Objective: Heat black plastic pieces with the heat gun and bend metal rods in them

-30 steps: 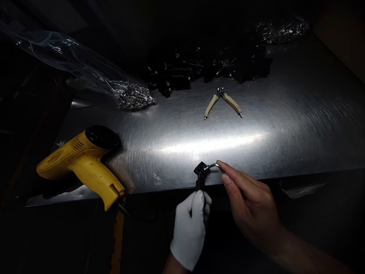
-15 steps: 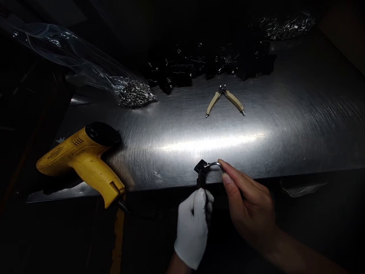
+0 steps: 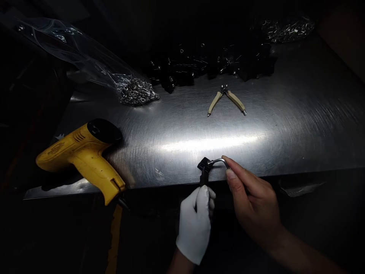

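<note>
Near the table's front edge, my left hand [image 3: 195, 224], in a white glove, pinches the narrow lower end of a black part [image 3: 204, 165]. My bare right hand [image 3: 252, 196] grips a bent metal rod [image 3: 219, 160] between thumb and forefinger. The rod's left end meets the black part at a small silver fitting. Whether the rod sits inside the fitting is too small to tell.
A yellow heat gun [image 3: 85, 156] lies at the left of the metal table [image 3: 171, 125]. Cream-handled cutters [image 3: 226, 99] rest beyond my hands. Behind are a clear bag of small metal parts [image 3: 137, 92], a dark pile of black parts [image 3: 182, 76] and another bag [image 3: 288, 29].
Both hands, the black part and the rod have shifted slightly right in the view. The black part looks turned a little, and the rod's bend lies flatter.
</note>
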Motion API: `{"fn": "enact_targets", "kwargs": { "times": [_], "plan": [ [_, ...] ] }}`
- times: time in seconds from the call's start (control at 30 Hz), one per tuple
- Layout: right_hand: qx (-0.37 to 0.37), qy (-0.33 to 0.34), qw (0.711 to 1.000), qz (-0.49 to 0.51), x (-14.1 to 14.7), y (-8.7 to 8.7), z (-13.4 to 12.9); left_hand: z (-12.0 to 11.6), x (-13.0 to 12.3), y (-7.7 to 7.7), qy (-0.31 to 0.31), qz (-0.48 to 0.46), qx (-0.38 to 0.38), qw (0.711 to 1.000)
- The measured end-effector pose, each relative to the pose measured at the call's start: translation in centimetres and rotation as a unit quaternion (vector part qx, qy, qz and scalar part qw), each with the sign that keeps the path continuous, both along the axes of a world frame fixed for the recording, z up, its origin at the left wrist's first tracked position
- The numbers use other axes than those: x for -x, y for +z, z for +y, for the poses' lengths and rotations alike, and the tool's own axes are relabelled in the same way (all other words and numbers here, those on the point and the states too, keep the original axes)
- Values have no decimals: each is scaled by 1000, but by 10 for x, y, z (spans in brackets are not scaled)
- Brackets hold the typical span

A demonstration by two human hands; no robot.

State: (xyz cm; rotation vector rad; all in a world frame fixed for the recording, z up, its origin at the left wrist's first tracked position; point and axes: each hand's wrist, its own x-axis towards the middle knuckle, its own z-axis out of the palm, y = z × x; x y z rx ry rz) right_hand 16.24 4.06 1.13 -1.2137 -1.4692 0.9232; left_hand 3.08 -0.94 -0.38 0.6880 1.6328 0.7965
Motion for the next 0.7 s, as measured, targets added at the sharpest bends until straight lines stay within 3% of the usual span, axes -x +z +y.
{"fn": "enact_targets", "kwargs": {
  "times": [0.27,0.5,0.7],
  "plan": [
    [70,64,994,-46,-26,17,13,1,18,-1,-102,71,-27,992],
    [94,136,983,-78,-46,21,33,10,35,6,-224,172,-86,955],
    [87,186,971,-121,-58,25,51,14,39,11,-259,210,-96,938]
  ]
}}
